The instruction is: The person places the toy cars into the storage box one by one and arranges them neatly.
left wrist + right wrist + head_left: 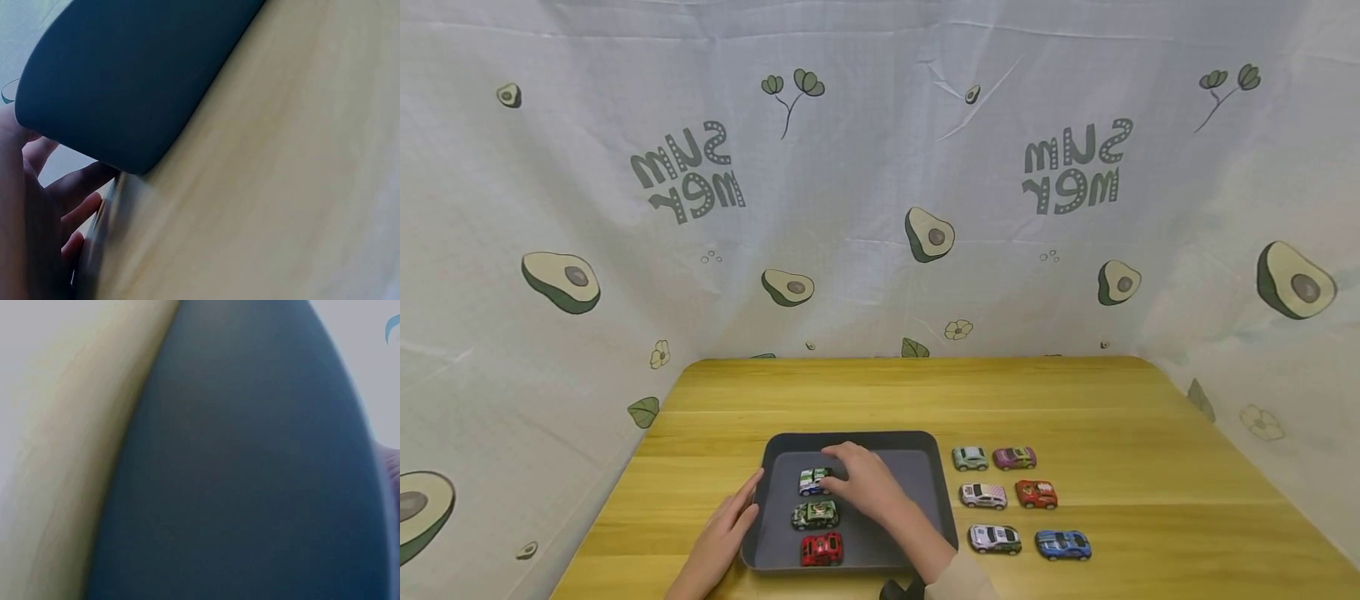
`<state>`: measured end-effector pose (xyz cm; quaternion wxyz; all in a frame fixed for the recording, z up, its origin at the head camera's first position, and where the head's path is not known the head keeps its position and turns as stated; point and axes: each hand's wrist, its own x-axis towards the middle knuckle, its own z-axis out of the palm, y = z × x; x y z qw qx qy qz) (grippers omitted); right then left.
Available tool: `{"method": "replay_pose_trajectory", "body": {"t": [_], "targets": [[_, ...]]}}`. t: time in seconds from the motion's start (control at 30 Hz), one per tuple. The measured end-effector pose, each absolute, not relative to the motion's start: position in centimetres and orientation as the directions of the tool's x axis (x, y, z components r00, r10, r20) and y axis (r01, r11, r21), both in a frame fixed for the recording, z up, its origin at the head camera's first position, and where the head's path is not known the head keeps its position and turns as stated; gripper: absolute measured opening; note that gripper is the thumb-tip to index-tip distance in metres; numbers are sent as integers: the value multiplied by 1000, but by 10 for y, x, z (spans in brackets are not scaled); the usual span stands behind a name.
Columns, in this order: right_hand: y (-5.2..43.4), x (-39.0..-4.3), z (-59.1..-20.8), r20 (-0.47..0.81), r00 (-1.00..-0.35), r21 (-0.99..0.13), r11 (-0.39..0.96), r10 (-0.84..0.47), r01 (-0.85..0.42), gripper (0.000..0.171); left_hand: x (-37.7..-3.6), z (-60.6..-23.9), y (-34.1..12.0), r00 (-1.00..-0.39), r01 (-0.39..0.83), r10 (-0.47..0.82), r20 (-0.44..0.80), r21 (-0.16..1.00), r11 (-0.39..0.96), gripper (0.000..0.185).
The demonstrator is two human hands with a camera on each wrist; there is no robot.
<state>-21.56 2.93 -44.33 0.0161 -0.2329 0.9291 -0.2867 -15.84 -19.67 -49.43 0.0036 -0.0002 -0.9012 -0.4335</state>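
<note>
A dark grey tray (925,475) lies on the wooden table (1150,433) near its front edge. Three toy cars stand in a column on the tray's left side: a white and green car (810,481), a camouflage green car (814,515) and a red car (822,548). My right hand (835,471) reaches into the tray and its fingertips hold the white and green car at its right end. My left hand (748,496) lies with straight fingers against the tray's left rim. In the left wrist view, its fingers (78,187) sit beside the tray's corner (125,81).
Several more toy cars stand in two columns right of the tray, among them a mint car (970,457), a purple car (1014,457) and a blue car (1063,544). An avocado-print cloth (880,208) hangs behind and beside the table. The right wrist view shows only blurred tray (250,475).
</note>
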Motion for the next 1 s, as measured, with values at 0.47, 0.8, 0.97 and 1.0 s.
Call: {"method": "replay_pose_trajectory", "body": {"t": [0.47, 0.8, 0.97, 1.0], "targets": [[76, -205, -436, 212, -914, -576, 711, -346, -403, 43, -159, -497, -197, -1000, 15, -3, 22, 790, 613, 47], [113, -192, -436, 250, -939, -593, 729, -238, -343, 40, -159, -496, -197, -1000, 18, -2, 23, 793, 609, 47], [128, -185, -433, 248, -954, -616, 732, -170, -291, 40, -158, -495, -197, -1000, 14, -4, 21, 789, 614, 47], [131, -184, -433, 251, -955, -622, 730, -158, -284, 39, -158, -495, -197, -1000, 13, -3, 19, 789, 615, 47]]}}
